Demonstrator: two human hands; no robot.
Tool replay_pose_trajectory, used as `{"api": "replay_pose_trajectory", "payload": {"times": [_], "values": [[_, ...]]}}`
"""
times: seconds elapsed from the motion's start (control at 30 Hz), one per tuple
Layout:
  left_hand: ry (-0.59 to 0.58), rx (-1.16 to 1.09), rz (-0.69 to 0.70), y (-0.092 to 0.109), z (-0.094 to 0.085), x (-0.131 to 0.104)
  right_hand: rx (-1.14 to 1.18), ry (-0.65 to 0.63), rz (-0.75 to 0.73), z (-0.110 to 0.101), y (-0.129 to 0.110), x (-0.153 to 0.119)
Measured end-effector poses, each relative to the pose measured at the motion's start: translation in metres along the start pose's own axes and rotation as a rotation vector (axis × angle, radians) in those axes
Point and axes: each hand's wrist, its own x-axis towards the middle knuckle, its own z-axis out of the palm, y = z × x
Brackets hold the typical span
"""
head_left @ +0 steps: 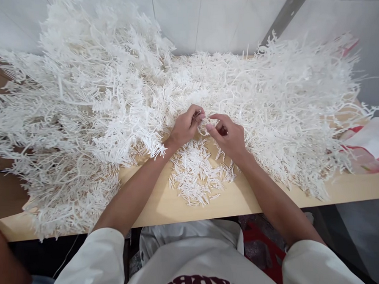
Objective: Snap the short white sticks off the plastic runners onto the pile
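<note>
Near the middle of the wooden table (pixel 240 196), my left hand (pixel 187 124) has its fingers closed on a small white branched plastic piece (pixel 203 127). Just to its right, my right hand (pixel 227 135) has thumb and index finger apart at the other side of that piece. A small pile of short white plastic bits (pixel 197 171) lies on the table below both hands. Large heaps of white branched plastic pieces rise on the left (pixel 79 101) and on the right (pixel 289 107), joining behind my hands.
A red and white plastic bag (pixel 367 147) lies at the table's right end. Behind the table stands a tiled wall (pixel 180 21) with a grey metal bar (pixel 287 12). Part of another person (pixel 7 266) shows at the lower left. Brown cardboard (pixel 4 194) is at the left edge.
</note>
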Motion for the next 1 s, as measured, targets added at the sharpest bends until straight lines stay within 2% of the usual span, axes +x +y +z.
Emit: {"api": "replay_pose_trajectory", "payload": {"times": [0.07, 0.17, 0.4, 0.63, 0.87, 1.0], "values": [[-0.06, 0.032, 0.031, -0.0001, 0.0004, -0.0007, -0.03, -0.081, 0.013, 0.0004, 0.0022, 0.0006], [-0.11, 0.077, 0.054, -0.0009, 0.0015, -0.0013, -0.074, -0.107, 0.001, 0.0014, 0.0058, 0.0011], [-0.097, 0.146, 0.037, 0.0017, 0.0017, -0.0014, -0.077, -0.108, -0.043, 0.0009, 0.003, 0.0002], [-0.058, 0.085, 0.096, -0.0007, 0.0029, 0.0005, 0.195, -0.193, 0.166, -0.0032, 0.0037, 0.0032], [-0.094, 0.118, 0.076, 0.0004, 0.0021, -0.0002, 0.117, -0.206, 0.157, 0.0016, 0.0056, 0.0039], [-0.153, 0.157, 0.082, 0.0016, 0.0019, -0.0013, 0.051, -0.268, 0.122, -0.0015, 0.0036, 0.0055]]}}
